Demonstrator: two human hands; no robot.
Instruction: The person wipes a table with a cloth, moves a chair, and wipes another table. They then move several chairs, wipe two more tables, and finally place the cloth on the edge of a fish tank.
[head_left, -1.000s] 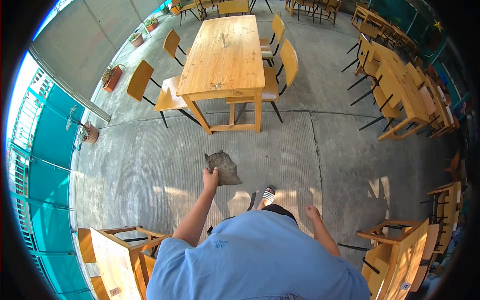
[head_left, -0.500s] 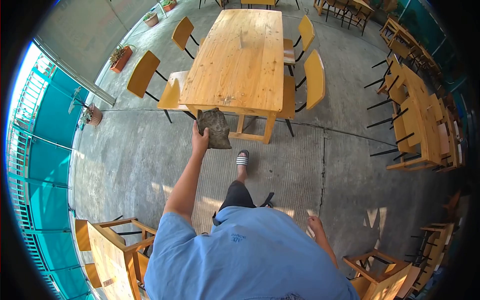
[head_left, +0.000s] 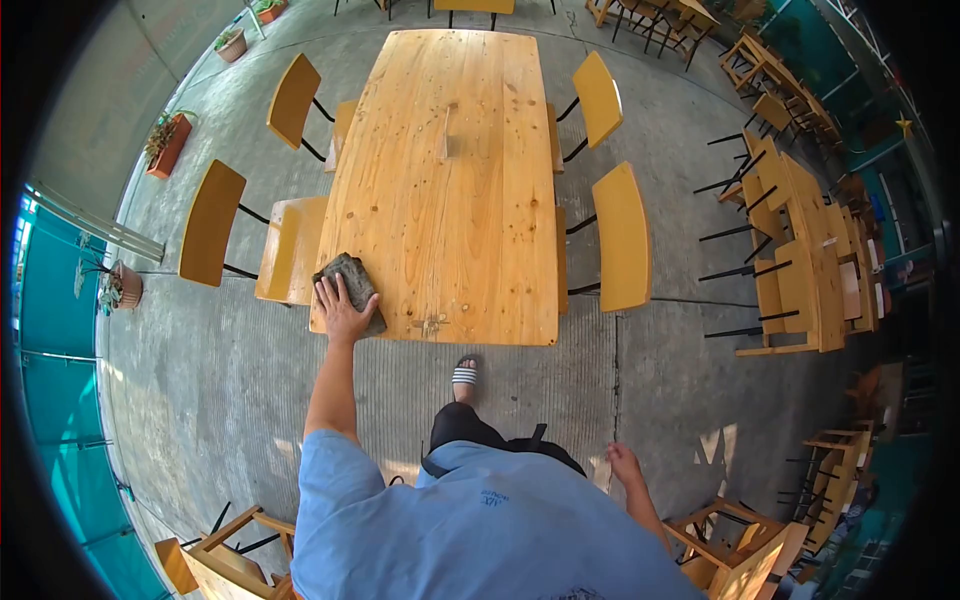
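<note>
Surface: a long wooden table is seen.
On it: a grey cloth is laid at the near left corner.

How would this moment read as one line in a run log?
left hand: flat on grey rag at wooden table near corner | right hand: empty, at side | stance: standing at table end

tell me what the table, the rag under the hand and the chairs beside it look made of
Table: light wood planks, likely pine, with visible knots, grain and a slight sheen. Rag under the left hand: grey-brown cloth, matte, crumpled, seemingly soiled. Chairs: yellow-orange seats and backs, probably moulded plywood, smooth, on thin dark frames, apparently metal.
</note>
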